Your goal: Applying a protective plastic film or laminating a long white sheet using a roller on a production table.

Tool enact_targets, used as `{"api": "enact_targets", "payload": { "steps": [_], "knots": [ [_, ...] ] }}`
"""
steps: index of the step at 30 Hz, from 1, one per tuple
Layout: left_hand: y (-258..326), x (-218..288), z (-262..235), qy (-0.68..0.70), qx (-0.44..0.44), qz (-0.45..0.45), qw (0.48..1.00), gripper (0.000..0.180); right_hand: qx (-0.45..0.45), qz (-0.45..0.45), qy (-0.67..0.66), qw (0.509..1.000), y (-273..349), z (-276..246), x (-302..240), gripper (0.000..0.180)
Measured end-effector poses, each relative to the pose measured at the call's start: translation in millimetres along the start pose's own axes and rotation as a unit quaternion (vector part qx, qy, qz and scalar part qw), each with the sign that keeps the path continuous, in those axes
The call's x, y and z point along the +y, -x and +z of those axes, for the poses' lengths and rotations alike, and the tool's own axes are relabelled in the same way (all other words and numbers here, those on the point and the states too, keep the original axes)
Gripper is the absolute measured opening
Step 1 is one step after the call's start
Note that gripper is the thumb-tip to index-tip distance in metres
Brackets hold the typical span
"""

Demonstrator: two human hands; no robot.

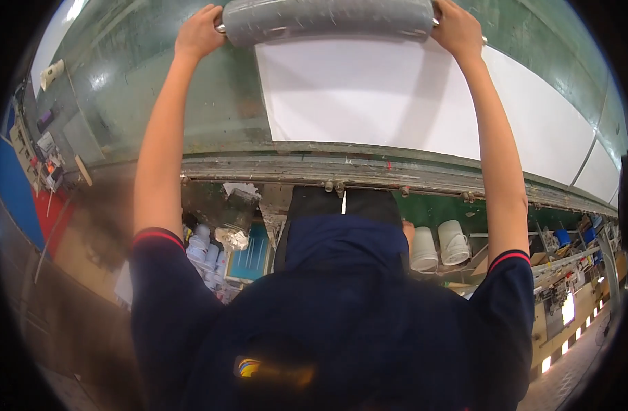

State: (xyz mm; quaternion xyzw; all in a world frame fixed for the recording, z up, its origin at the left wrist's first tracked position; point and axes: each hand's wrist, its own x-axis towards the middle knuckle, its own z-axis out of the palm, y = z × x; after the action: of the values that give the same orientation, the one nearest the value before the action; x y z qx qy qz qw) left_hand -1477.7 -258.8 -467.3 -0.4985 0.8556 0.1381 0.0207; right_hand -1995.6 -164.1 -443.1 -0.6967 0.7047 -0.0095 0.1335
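Observation:
Both my arms reach far forward over a green tabletop [170,103]. Between my hands lies a large grey roller [328,20], scuffed, with shiny metal ends; its top is cut off by the upper edge of the view. My left hand [201,32] is closed round the left end, and my right hand [459,29] grips the right end. Beneath and in front of the roller a white sheet [369,96] lies flat. Its left edge runs below the roller's left part, and it extends right past my right arm.
A stained metal rail [369,170] with small knobs runs along the table's near edge, just ahead of my body. Below it stand two white buckets [454,243], a blue tray [251,255] and several white containers [203,246]. Tools and small items [50,168] clutter the far left.

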Motion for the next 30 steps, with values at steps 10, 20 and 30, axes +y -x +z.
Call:
{"api": "enact_targets", "payload": {
  "steps": [10, 20, 30],
  "knots": [
    [68.2, 60.1, 18.3, -0.048, -0.028, -0.115, 0.992, 0.027, 0.023, -0.024, 0.011, 0.999, 78.4, 44.5, 25.4, 0.014],
    [275.9, 129.7, 52.9, 0.004, -0.063, -0.081, 0.995, 0.014, -0.001, 0.015, -0.025, 1.000, 318.4, 77.3, -15.6, 0.009],
    [263.9, 243.9, 43.9, 0.044, -0.114, -0.044, 0.992, 0.015, -0.093, 0.118, -0.036, 0.988, 385.5, 42.7, 61.9, 0.015]
  ]
}}
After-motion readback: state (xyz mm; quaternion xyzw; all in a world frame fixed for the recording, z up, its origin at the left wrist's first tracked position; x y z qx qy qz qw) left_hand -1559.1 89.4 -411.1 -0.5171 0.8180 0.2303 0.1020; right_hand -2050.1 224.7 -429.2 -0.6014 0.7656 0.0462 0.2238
